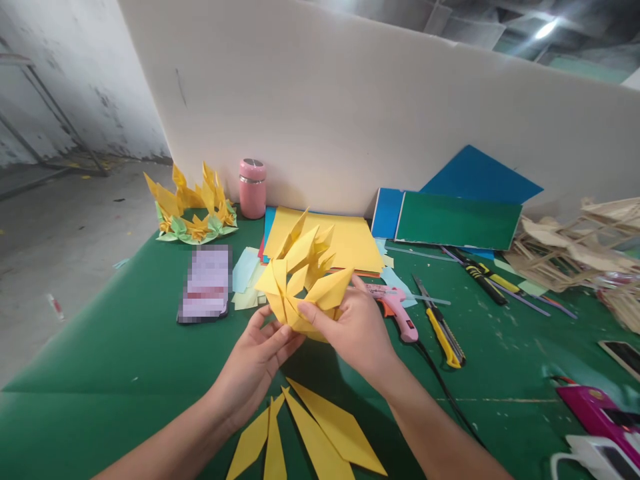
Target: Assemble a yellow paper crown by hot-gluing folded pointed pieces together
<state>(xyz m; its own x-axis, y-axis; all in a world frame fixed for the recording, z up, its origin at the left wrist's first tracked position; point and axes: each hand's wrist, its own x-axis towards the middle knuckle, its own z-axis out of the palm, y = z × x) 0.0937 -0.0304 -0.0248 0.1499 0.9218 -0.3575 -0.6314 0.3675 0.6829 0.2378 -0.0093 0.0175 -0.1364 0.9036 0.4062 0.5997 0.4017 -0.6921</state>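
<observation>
Both hands hold a yellow folded-paper crown point(293, 303) above the green table. The fingers and thumb of my left hand point(267, 347) close on its lower left edge. My right hand point(357, 323) grips the right side, its thumb pressed on the front of a petal and its fingers partly hidden behind the paper. Pointed petals rise around the ring. Under my wrists, several flat yellow paper pieces point(320, 427) lie fanned on the table. A pink glue gun point(397, 310) lies just right of my right hand, with a yellow utility knife point(443, 333) beside it.
A finished-looking paper crown point(195, 207), a pink flask point(253, 190) and a phone point(205, 283) stand or lie at left. Yellow paper sheets point(345, 233) are stacked behind the hands. Green and blue boards point(460, 220), cutters point(485, 277) and a wooden stick model point(575, 247) are at right.
</observation>
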